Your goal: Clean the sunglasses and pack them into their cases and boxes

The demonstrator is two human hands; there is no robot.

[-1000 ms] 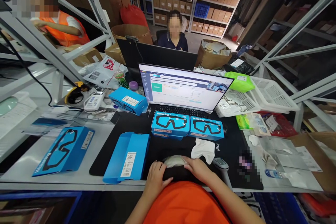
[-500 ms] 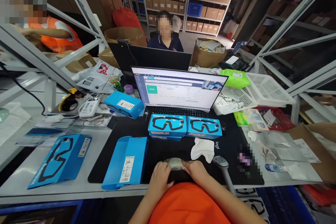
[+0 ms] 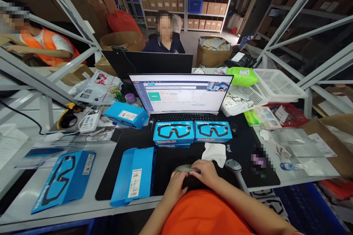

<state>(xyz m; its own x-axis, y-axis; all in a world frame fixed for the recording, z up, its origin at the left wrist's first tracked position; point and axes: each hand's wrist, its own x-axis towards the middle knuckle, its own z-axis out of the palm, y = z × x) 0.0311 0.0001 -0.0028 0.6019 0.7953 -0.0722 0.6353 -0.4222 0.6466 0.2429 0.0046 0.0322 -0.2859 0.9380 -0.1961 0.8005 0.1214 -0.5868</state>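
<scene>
Close in front of my orange top, my left hand (image 3: 176, 183) and my right hand (image 3: 205, 172) both grip a small, pale grey-green curved item (image 3: 185, 168). Its kind is hard to make out, since my fingers cover its ends and lower edge. An opened blue box (image 3: 146, 170) with a white label lies on the black desk mat, left of my hands. Just beyond my right hand is a white cloth (image 3: 214, 154). A grey handheld scanner (image 3: 233, 165) rests to the right of that hand. Blue eyewear boxes (image 3: 173, 132) marked "Wakening" are stacked ahead, before the keyboard.
A monitor (image 3: 182, 93) stands behind the keyboard (image 3: 187, 117). More blue boxes are at the left, one near the table edge (image 3: 64, 180). White baskets (image 3: 278, 82) sit at the right back. One person (image 3: 164, 46) sits opposite; another, in an orange vest (image 3: 46, 46), is at far left.
My right hand has shifted inward and over the top of the pale item, closer to my left hand. The item now sits tilted, its right end raised. The camera view has shifted slightly.
</scene>
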